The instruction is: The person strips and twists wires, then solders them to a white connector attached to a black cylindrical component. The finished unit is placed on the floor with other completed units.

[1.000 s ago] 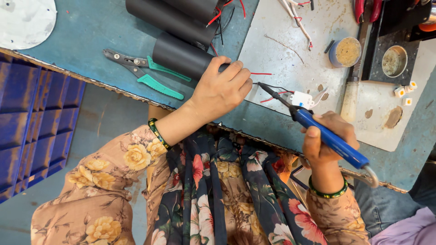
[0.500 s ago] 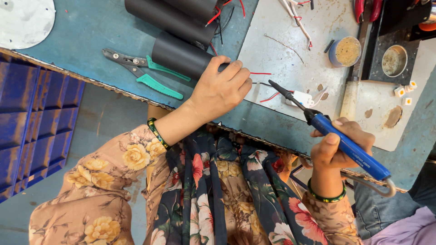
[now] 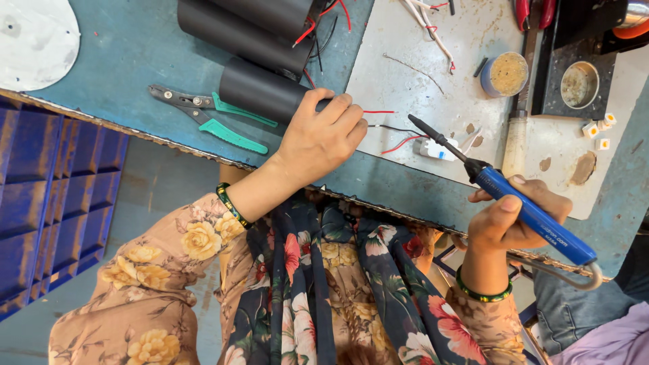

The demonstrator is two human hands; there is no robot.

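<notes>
Left hand (image 3: pixel 318 138) grips a black cylinder (image 3: pixel 263 91) mid-frame, hiding its wired end; right hand (image 3: pixel 510 216) clasps a blue soldering iron (image 3: pixel 520 206); green-handled pliers (image 3: pixel 213 118) lie left.

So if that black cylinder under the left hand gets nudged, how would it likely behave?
The black cylinder lies on its side, so it would probably roll without the left hand steadying it. It looks rigid. The thin red wire at its end seems floppy and could snag.
</notes>
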